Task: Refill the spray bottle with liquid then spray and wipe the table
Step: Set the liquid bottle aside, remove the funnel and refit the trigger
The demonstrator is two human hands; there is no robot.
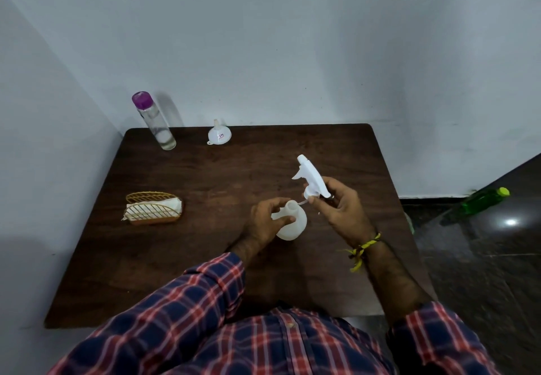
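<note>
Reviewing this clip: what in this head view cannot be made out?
- Spray bottle: liquid level hidden by opaque white wall and left hand.
- Funnel sticker: too small to read.
- Trigger head dip tube: mostly hidden by right hand.
- Green bottle: blurred.

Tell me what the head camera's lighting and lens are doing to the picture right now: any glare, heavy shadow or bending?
Head view: dim, soft lighting; one bright glare spot on the dark floor at right; the clear bottle throws a faint shadow on the wall; wide-angle bending slants the table edges and wall corner; mild softness, yet the spray head and open bottle read clearly.
</note>
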